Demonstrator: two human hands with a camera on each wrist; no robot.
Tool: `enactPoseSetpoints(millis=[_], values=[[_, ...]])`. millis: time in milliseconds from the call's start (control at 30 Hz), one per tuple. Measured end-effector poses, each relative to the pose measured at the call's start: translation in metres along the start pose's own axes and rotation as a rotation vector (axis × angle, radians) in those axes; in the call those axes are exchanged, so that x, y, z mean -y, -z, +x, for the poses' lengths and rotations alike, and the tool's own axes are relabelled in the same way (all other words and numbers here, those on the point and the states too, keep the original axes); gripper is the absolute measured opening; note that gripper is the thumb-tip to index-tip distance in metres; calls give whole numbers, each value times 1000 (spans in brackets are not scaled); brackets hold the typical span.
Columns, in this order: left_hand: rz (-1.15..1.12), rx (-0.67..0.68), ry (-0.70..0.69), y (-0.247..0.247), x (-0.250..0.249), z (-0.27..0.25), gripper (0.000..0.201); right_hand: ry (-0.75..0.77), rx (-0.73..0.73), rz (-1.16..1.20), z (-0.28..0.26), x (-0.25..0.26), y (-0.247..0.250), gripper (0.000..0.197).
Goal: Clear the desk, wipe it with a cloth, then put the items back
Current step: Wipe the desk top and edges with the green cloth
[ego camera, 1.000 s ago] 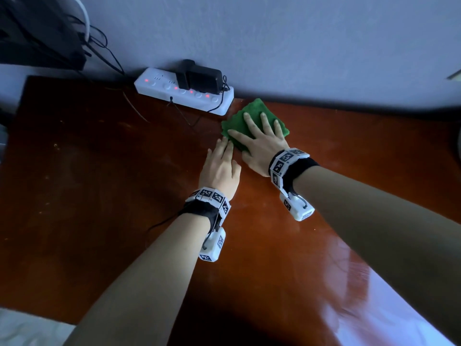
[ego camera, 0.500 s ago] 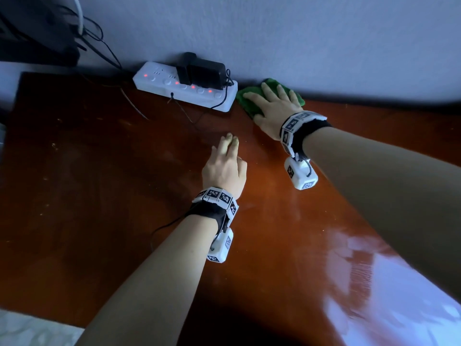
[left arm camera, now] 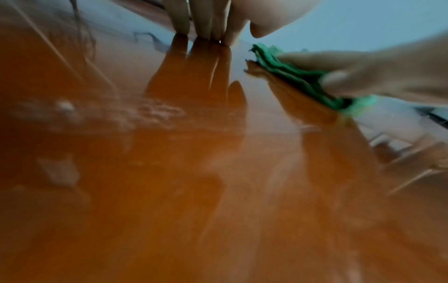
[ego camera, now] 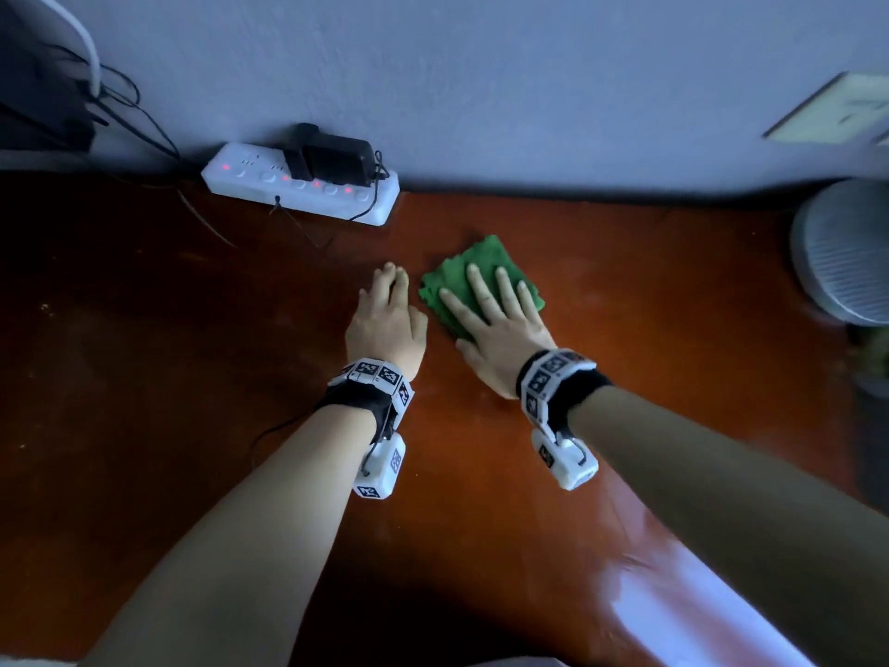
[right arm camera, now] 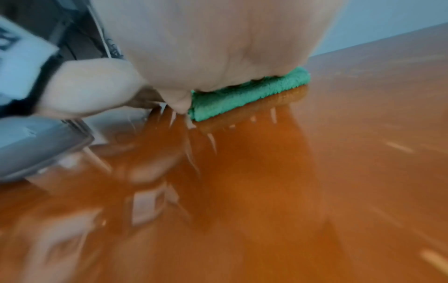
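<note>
A folded green cloth [ego camera: 454, 276] lies flat on the glossy brown desk [ego camera: 649, 329], a little in front of the back wall. My right hand [ego camera: 495, 320] presses on it with straight, spread fingers and covers most of it. The cloth [left arm camera: 300, 78] also shows in the left wrist view, and its near edge [right arm camera: 242, 97] shows under the palm in the right wrist view. My left hand [ego camera: 389, 315] rests flat on the bare desk just left of the cloth, fingers [left arm camera: 203, 21] straight and together, holding nothing.
A white power strip [ego camera: 298, 187] with red lights and a black adapter [ego camera: 332, 156] lies along the wall, back left of the cloth. Thin cables trail from it. A round white ribbed object [ego camera: 846, 252] stands at the far right edge.
My right hand has slid the cloth from the wall beside the power strip back toward me and a little right. My left hand has stayed flat on the desk.
</note>
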State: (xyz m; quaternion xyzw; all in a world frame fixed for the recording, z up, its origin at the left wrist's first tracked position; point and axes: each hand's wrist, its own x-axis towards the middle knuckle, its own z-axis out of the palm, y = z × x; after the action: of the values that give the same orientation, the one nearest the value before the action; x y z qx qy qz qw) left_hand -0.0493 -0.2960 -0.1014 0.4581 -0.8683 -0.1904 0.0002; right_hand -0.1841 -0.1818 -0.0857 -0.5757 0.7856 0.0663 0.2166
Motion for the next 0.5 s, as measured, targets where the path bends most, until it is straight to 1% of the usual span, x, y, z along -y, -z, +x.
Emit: enactPoseSetpoints(millis=[67,100,133,267,333,367,433,467,500], values=[[22,-8,-26,-2,-2,-3,58,18,38,-31,-35,-17,-15,66],[38,3,-35,-2,-4,-5,59,-19,37,-25,-49,-31,-19,66],[51,18,-36,-2,-5,-7,59,-97,27,0,-63,-48,-23,66],[68,68,-41,-3,-12,-22,57,-557,-23,210,-116,-126,-28,68],[92,104,-72,-5,-16,-38,58,-708,-3,308,-136,-146,-28,67],[106,123,-94,-7,-18,-50,58,-769,10,338,-141,-147,-27,67],[138,157,-125,-12,-24,-76,59,-852,8,378,-137,-131,-26,68],[151,170,-129,-15,-27,-89,60,-852,-4,386,-131,-116,-25,68],[158,181,-124,-18,-30,-101,61,-810,-12,380,-125,-99,-24,69]])
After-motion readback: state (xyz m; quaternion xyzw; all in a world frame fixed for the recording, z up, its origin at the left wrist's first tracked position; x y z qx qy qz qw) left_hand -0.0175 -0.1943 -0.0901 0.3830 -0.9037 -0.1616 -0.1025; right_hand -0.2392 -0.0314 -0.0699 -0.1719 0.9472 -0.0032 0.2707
